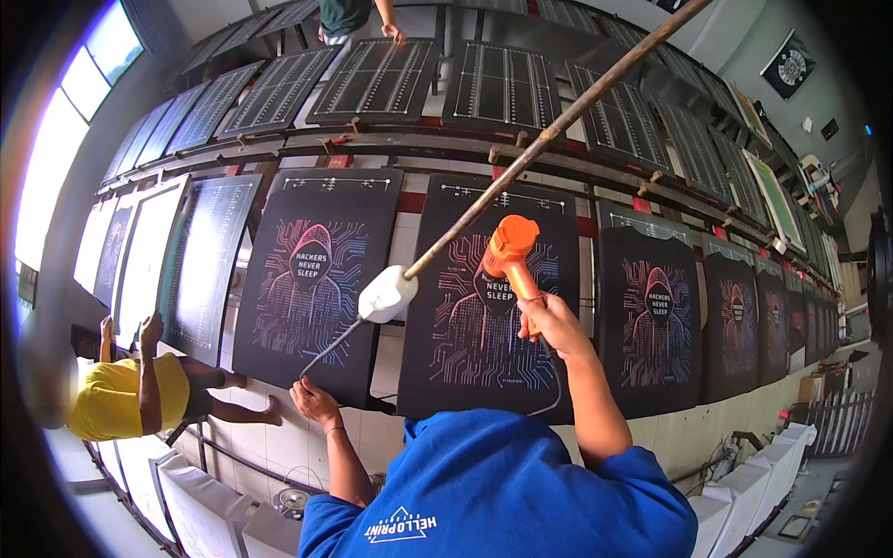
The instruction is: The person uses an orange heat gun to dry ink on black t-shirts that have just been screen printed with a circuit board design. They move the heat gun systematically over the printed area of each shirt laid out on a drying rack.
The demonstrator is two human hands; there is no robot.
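My right hand (558,327) is wrapped round the handle of an orange hair dryer (513,244), or a heat gun of that shape. The dryer is over a black T-shirt (430,372) printed with a pink and blue hooded figure, and it covers part of the print. A cord runs down from its handle past my right arm. My left hand (316,405) pinches a dark cord (327,351) beside the lower edge of another printed black shirt (256,335). That cord leads up to a white socket block (388,295), which hangs at the end of a bamboo pole (549,134).
Several more printed shirts (656,372) lie on boards to the right. Wooden rails (391,141) run behind, with a far row of dark boards (502,84). A person in yellow (130,395) handles a white-faced screen frame (153,251) at left; another person's hand (394,34) touches a far board.
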